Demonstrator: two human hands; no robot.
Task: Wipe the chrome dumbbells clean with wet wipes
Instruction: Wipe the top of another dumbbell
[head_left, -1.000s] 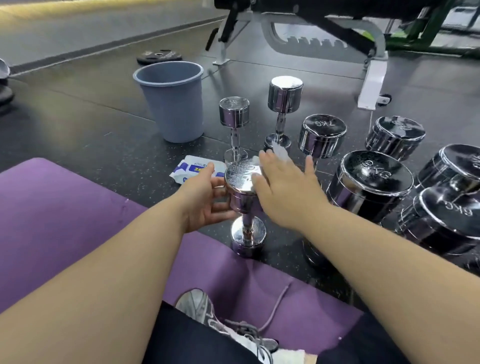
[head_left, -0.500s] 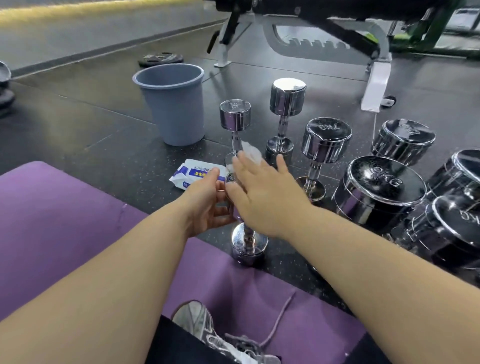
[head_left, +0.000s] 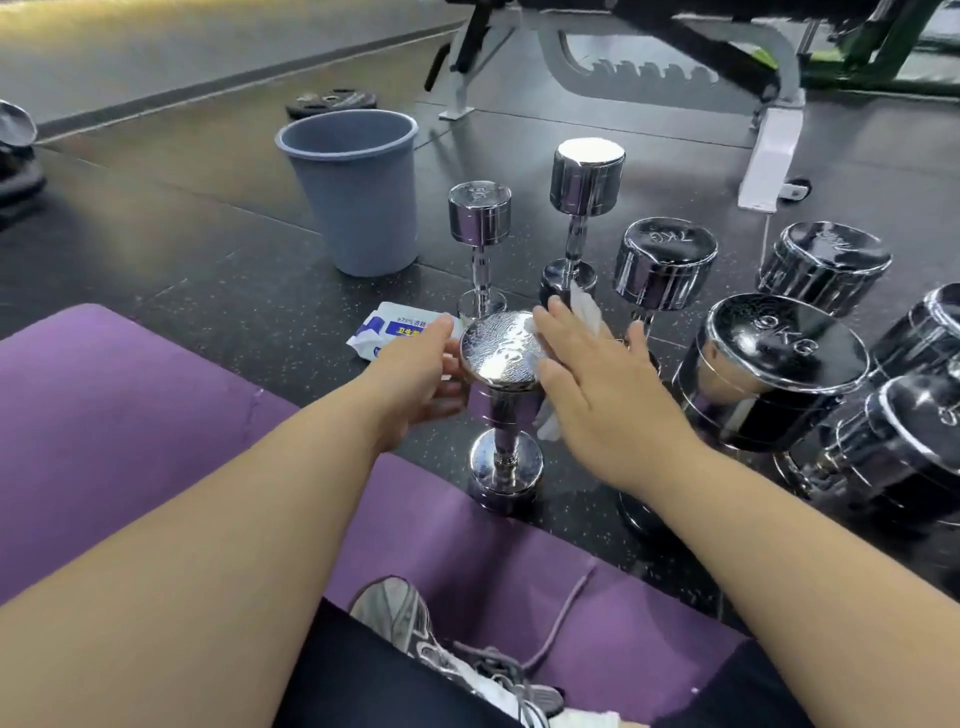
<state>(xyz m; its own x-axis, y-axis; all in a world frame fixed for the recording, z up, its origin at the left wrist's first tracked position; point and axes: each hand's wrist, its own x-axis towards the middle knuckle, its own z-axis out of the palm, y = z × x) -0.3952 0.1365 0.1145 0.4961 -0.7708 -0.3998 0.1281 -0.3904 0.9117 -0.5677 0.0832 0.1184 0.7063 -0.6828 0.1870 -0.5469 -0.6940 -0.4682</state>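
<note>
small dumbbell (head_left: 503, 364) upright on floor, head between both grips | left grip (head_left: 415, 379) cupped round head rim | right grip (head_left: 597, 384) flat-fingered, pressing wet wipe (head_left: 584, 307) against head's opposite side | risk: hard sideways rub likely topples it into larger dumbbells (head_left: 665, 265) beyond right grip

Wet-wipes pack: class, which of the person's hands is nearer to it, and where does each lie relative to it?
Left. The left hand grips the nearest dumbbell by its head, right beside the wet-wipes pack; the right hand presses a wipe on that head's other side, farther right.
</note>
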